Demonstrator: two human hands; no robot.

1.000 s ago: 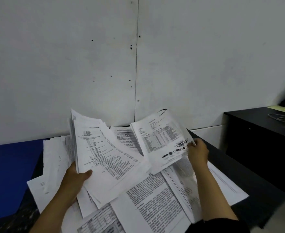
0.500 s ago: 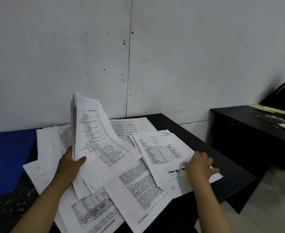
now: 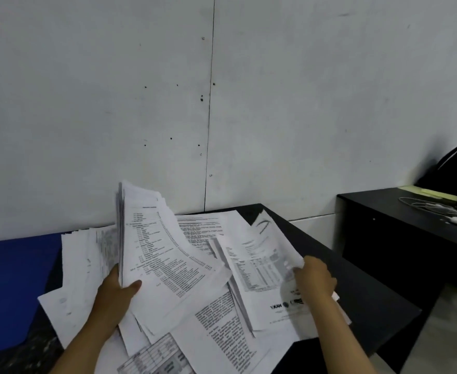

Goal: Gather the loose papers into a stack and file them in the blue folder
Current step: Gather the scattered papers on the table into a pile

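Papers (image 3: 211,287) strewn on black desk (image 3: 356,287), grey wall (image 3: 303,103)

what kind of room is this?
Probably a plain office or back room: a black desk strewn with printed papers, a second black desk with cables, and a bare white panel wall.
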